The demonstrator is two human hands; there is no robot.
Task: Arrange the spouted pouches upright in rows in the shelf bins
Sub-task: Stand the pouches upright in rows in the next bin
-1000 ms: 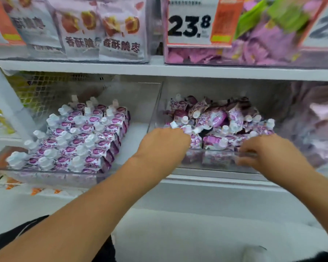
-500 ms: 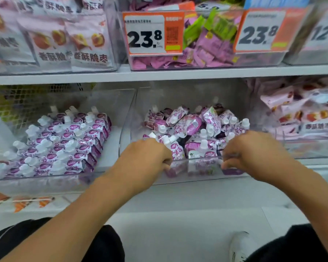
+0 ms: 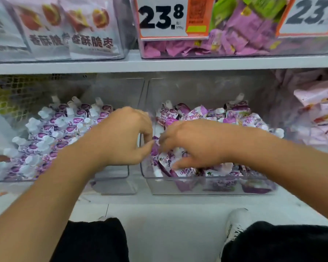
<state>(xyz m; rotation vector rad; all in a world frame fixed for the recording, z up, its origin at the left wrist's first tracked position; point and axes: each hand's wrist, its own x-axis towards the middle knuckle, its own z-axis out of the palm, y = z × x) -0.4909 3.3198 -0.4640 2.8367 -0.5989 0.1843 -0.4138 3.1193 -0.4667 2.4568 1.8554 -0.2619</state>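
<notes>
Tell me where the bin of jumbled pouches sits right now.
In the head view, the jumbled bin sits right of centre on the lower shelf, beside the tidy bin, with both hands over its left front corner.

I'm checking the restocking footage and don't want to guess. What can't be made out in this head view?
- What the left hand and right hand grip: fingers curl away, motion blurred.
- Pouches in the right bin beneath both hands: covered.
- Second price tag: cut off by the right edge.
- Print on the left bin's pouches: too small.
</notes>
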